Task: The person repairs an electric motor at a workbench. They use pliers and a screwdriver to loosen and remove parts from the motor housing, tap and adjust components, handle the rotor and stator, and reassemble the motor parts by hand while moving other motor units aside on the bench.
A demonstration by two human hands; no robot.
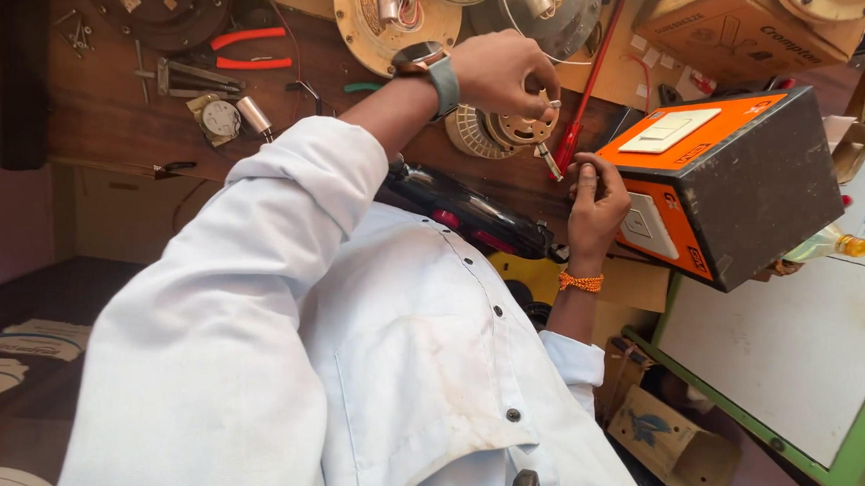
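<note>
Cluttered workshop bench (101, 116) of dark wood, seen from above with the view rotated; motor parts, red-handled pliers (250, 50) and a red screwdriver (579, 104) lie scattered within reach. Left hand (501, 73), watch on wrist, is curled shut, pinching a small metal piece above a round ribbed rotor (499, 132) sitting on the bench, likely held there to steady it. Right hand (597, 206), orange thread at wrist, is closed around a thin metal tool (550, 161) whose tip points at the rotor. Just right stands an orange-and-black box (732, 186) with white switch plates, tilted. A brown carton (737, 28) sits top right; a small brown carton with blue print (670, 443) lower right beside a white, green-edged board (802, 352).
</note>
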